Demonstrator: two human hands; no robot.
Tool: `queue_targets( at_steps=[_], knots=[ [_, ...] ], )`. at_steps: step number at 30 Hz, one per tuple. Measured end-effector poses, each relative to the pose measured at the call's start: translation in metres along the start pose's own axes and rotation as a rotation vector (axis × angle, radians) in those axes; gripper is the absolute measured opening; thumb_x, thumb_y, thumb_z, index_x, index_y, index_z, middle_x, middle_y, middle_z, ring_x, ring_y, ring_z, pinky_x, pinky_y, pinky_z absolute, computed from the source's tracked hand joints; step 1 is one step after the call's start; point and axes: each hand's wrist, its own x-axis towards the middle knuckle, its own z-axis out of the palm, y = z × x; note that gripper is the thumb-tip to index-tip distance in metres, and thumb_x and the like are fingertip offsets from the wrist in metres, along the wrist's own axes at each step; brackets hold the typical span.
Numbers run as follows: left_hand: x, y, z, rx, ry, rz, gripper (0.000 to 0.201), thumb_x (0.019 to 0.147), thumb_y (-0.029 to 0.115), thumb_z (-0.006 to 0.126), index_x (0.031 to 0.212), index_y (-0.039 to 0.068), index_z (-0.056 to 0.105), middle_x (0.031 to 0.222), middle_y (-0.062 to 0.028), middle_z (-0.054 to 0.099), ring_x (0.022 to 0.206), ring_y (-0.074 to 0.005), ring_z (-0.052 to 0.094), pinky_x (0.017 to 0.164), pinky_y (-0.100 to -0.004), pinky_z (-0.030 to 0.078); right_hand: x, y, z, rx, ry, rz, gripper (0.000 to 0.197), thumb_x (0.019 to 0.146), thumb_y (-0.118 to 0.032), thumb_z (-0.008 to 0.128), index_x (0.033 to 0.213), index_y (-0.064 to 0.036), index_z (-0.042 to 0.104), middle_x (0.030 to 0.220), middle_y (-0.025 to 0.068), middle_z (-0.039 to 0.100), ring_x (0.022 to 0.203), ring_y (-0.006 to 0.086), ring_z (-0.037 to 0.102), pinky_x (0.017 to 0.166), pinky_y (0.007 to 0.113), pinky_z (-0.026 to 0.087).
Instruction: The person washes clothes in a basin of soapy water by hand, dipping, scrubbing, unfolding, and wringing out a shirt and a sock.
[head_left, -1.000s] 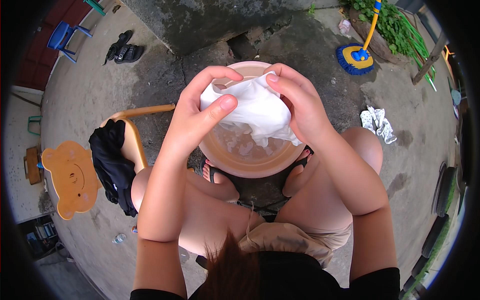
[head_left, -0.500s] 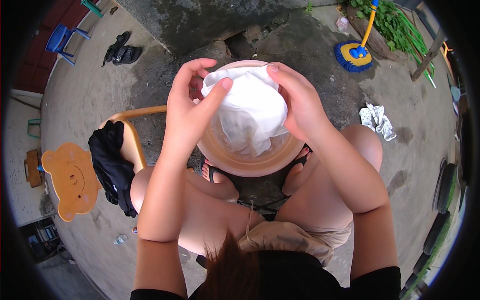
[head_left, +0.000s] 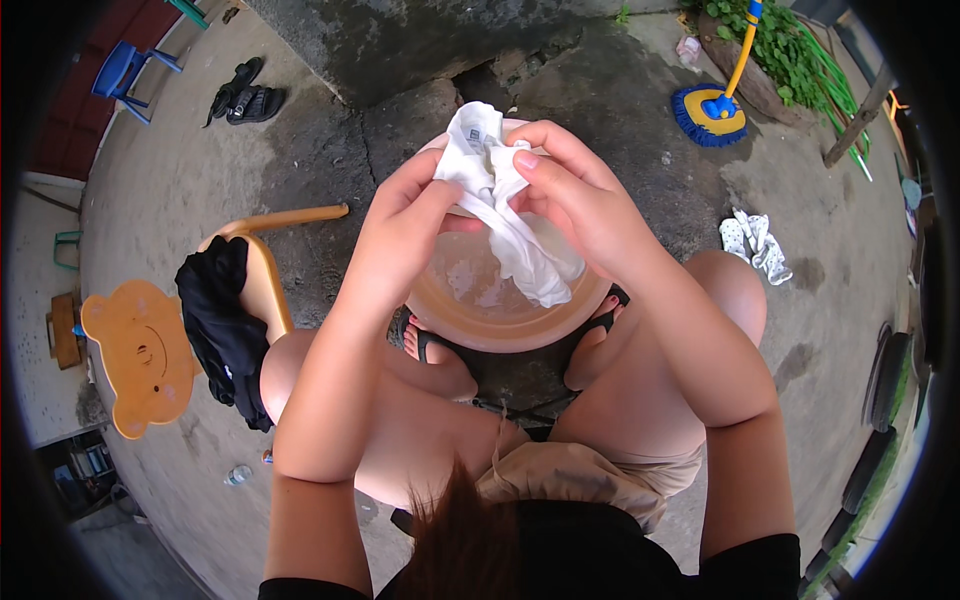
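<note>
The left grip (head_left: 408,215) and right grip (head_left: 580,200) both pinch the cloth (head_left: 483,178) between thumb and fingers; one end pokes out beyond them, the rest hangs bunched between them, over the basin (head_left: 500,335).

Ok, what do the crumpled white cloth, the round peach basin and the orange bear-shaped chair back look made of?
Crumpled white cloth: thin, matte fabric, perhaps cotton, as it twists and drapes softly.
Round peach basin: probably plastic with a soft sheen, judging by its smooth moulded rim.
Orange bear-shaped chair back: likely smooth plastic from its rounded edges, though painted wood is possible.
</note>
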Motion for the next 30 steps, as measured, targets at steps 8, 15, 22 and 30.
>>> queue_targets(
  at_steps=[8, 15, 22, 30],
  knots=[
    [0.006, 0.013, -0.035, -0.329, 0.171, 0.053, 0.037, 0.079, 0.01, 0.04, 0.109, -0.005, 0.055, 0.1, -0.0104, 0.062, 0.093, -0.0176, 0.058, 0.088, -0.0304, 0.044, 0.01, -0.023, -0.036, 0.05, 0.162, -0.037, 0.02, 0.094, -0.024, 0.052, 0.103, -0.0067, 0.055, 0.093, 0.0021, 0.061, 0.087, 0.0108, 0.057, 0.081, 0.027, 0.044],
    [0.008, 0.02, -0.053, -0.214, 0.316, 0.029, 0.027, 0.083, 0.025, 0.06, 0.099, 0.003, 0.06, 0.087, -0.0071, 0.064, 0.08, -0.0168, 0.062, 0.074, -0.0299, 0.049, 0.01, -0.031, -0.043, 0.021, 0.235, -0.074, 0.016, 0.088, -0.023, 0.06, 0.088, -0.0066, 0.062, 0.086, 0.0005, 0.062, 0.084, 0.009, 0.057, 0.077, 0.023, 0.042],
    [0.008, 0.016, -0.049, 0.382, 0.313, 0.131, 0.017, 0.08, 0.018, 0.063, 0.088, 0.003, 0.061, 0.074, -0.0013, 0.06, 0.069, -0.009, 0.055, 0.064, -0.0248, 0.044, 0.009, -0.037, -0.045, -0.373, 0.254, 0.014, 0.018, 0.087, -0.025, 0.064, 0.082, -0.0084, 0.06, 0.077, -0.0042, 0.061, 0.075, 0.0033, 0.053, 0.069, 0.02, 0.039],
    [0.01, 0.016, -0.047, 0.694, 0.526, 0.229, 0.021, 0.072, 0.007, 0.054, 0.091, -0.001, 0.057, 0.071, -0.008, 0.058, 0.065, -0.0135, 0.053, 0.062, -0.0292, 0.045, 0.006, -0.049, -0.054, -0.695, 0.153, -0.032, 0.016, 0.079, -0.017, 0.066, 0.075, -0.0061, 0.056, 0.066, -0.0057, 0.05, 0.063, 0.0034, 0.043, 0.055, 0.021, 0.034]
  ],
)
